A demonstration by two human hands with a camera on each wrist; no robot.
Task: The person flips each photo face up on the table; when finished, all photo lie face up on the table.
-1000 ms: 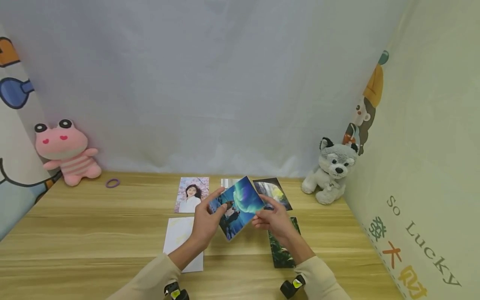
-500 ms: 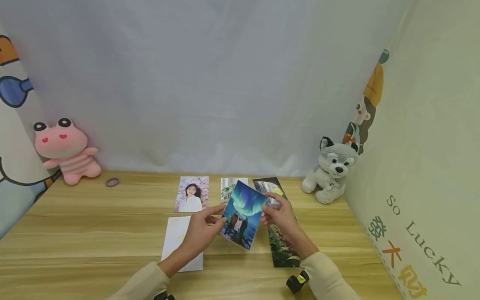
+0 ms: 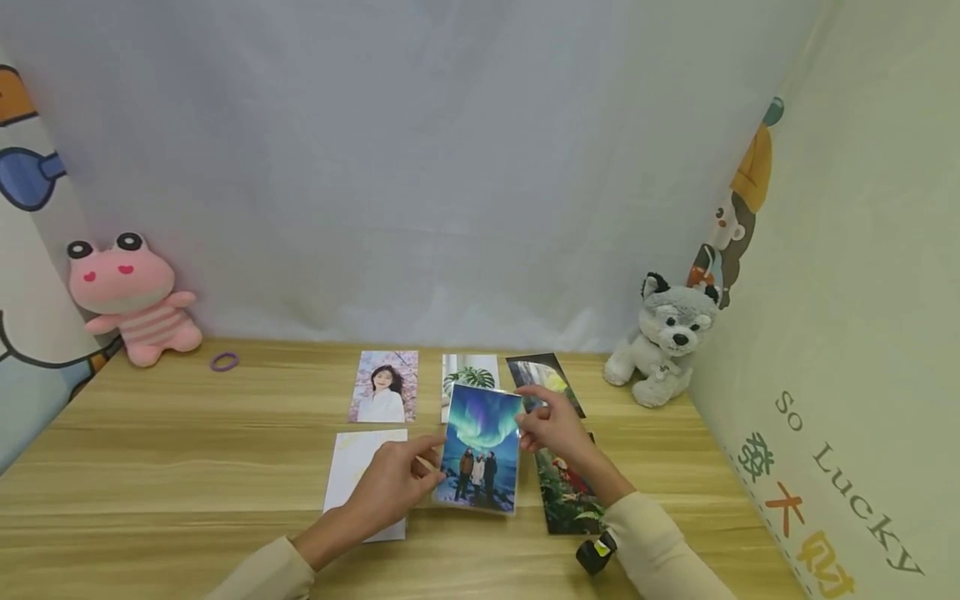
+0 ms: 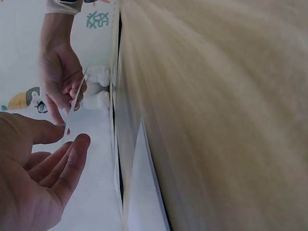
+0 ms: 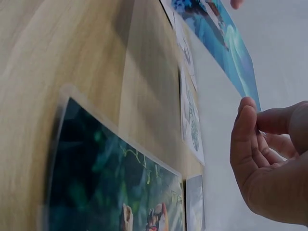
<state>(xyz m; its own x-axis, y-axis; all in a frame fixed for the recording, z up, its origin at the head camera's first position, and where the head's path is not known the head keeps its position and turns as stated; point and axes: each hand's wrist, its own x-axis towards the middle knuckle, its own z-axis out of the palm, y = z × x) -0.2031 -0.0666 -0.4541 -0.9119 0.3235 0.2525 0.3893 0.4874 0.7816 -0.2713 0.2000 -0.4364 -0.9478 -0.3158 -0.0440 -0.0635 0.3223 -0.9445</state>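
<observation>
A glossy photo point(image 3: 478, 454) of three people under a blue-green aurora is held up off the table, picture side towards the head camera. My right hand point(image 3: 557, 427) pinches its upper right edge between thumb and fingers, which the right wrist view also shows, with the photo point(image 5: 226, 41) stretching away from the fingertips. At the left edge, my left hand point(image 3: 392, 482) holds it lightly near the lower half with thumb and fingertips. Seen from the left wrist, the photo point(image 4: 77, 101) is a thin edge-on strip beside the left thumb.
On the wooden table point(image 3: 187, 467) lie a portrait photo point(image 3: 384, 387), a plant photo point(image 3: 470, 375), a dark photo point(image 3: 551, 379), a parrot photo point(image 3: 566, 492) and a white card point(image 3: 352, 458). A purple ring point(image 3: 224, 362), pink plush frog point(image 3: 135, 296) and plush husky point(image 3: 667, 337) stand farther out.
The aurora photo has turned from a strong tilt to nearly upright and come slightly lower. Both hands have shifted with it, the left one downward and left. The plant photo behind shows more.
</observation>
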